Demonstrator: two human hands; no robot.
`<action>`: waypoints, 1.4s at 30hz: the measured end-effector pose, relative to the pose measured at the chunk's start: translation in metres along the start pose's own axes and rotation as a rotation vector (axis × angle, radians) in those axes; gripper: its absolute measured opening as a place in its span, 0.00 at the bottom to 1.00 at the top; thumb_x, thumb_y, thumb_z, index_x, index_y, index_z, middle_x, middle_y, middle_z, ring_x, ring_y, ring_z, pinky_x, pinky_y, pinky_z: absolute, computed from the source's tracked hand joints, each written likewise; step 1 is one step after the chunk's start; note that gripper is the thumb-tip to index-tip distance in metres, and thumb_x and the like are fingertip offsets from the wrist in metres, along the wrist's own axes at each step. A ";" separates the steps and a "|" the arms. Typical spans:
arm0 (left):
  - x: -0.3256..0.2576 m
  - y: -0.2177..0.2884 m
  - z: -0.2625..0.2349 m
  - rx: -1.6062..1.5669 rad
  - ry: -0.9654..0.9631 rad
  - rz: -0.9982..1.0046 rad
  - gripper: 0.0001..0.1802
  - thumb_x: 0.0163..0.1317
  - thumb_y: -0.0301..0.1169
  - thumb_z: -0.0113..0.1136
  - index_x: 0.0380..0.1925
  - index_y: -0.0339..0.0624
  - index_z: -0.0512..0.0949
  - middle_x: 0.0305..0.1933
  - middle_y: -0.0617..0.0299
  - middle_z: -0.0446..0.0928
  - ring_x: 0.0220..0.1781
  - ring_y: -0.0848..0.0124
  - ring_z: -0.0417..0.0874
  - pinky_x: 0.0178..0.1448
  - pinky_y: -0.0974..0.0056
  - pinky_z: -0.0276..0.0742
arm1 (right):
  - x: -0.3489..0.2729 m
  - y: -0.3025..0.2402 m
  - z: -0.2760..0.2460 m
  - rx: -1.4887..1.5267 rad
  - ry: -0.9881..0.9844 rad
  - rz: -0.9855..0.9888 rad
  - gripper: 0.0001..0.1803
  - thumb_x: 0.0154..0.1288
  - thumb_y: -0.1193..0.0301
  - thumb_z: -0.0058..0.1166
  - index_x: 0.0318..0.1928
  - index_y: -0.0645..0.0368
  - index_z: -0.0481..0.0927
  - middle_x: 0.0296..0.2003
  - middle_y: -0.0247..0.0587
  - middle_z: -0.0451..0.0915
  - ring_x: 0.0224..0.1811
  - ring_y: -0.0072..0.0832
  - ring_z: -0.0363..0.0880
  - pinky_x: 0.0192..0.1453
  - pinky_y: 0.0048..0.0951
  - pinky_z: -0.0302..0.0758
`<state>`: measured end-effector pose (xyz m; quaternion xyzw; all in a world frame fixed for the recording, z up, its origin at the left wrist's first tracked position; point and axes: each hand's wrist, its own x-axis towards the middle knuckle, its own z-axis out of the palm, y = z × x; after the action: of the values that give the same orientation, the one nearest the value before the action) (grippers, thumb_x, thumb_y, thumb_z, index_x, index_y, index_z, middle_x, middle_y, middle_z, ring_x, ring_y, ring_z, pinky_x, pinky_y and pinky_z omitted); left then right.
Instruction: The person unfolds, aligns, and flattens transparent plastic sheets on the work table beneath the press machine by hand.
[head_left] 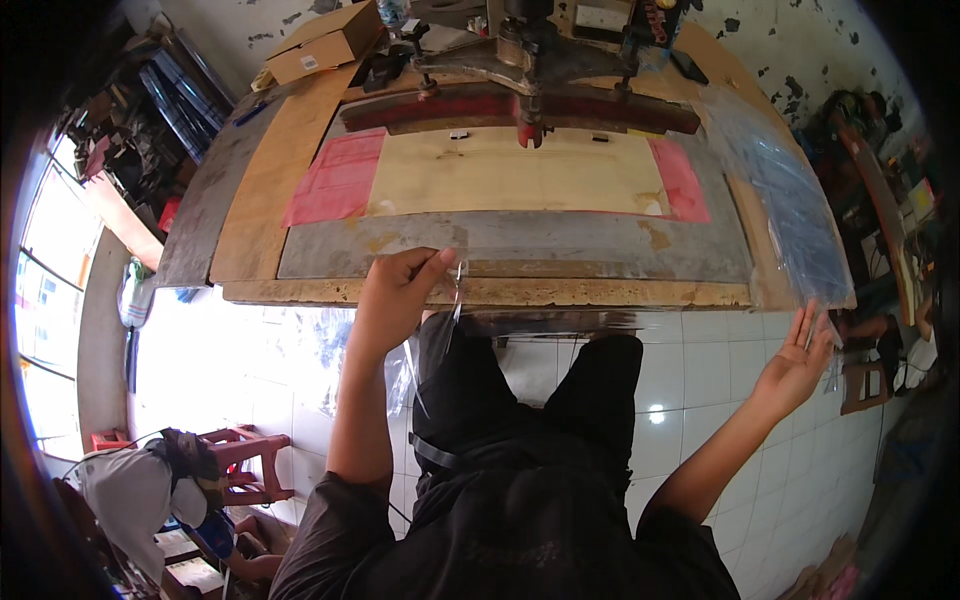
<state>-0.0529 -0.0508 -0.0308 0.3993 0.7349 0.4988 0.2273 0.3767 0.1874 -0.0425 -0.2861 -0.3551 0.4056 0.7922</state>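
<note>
My left hand [398, 298] is closed at the table's front edge, thumb pressed to the fingers. From its pinch hangs a thin, glossy piece of clear plastic film [457, 292]. More clear film [315, 350] hangs below the table edge beside my left forearm. On the right, my right hand [795, 368] is raised with its fingers stretched out, at the near corner of a stack of clear plastic sheets [790, 200]. Whether its fingertips touch the sheets is hard to tell. In front of me, a pale yellow sheet [510, 175] with pink ends lies on a grey plate [500, 235].
A metal press with a red bar [430, 112] stands over the yellow sheet. At the back are a cardboard box [325, 42] and a dark phone [688, 67]. A blue pen [250, 113] lies at left. Another person [135, 500] sits low at left by a red stool [250, 465].
</note>
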 end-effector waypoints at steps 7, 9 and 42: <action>-0.030 -0.004 -0.012 -0.232 -0.089 0.057 0.17 0.84 0.36 0.55 0.49 0.30 0.84 0.44 0.55 0.90 0.44 0.74 0.87 0.52 0.67 0.83 | 0.006 -0.034 -0.043 0.024 -0.016 -0.048 0.24 0.85 0.63 0.53 0.62 0.76 0.70 0.70 0.64 0.72 0.75 0.57 0.73 0.85 0.55 0.67; -0.039 -0.007 -0.019 -0.298 -0.079 0.078 0.16 0.85 0.34 0.53 0.51 0.30 0.83 0.47 0.53 0.90 0.49 0.72 0.88 0.57 0.65 0.84 | 0.010 -0.050 -0.046 -0.047 0.008 -0.137 0.25 0.86 0.61 0.52 0.65 0.74 0.71 0.72 0.64 0.71 0.76 0.54 0.73 0.85 0.54 0.66; 0.020 -0.056 -0.007 -1.254 -0.421 -0.179 0.29 0.85 0.55 0.43 0.34 0.49 0.82 0.82 0.29 0.62 0.83 0.31 0.63 0.77 0.27 0.70 | -0.044 0.023 0.018 -1.014 -0.767 -0.714 0.30 0.72 0.64 0.67 0.70 0.59 0.76 0.70 0.49 0.77 0.77 0.48 0.70 0.81 0.53 0.62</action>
<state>-0.0902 -0.0485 -0.0783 0.2178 0.2759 0.7224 0.5955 0.3339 0.1652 -0.0637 -0.3225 -0.8237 -0.0203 0.4659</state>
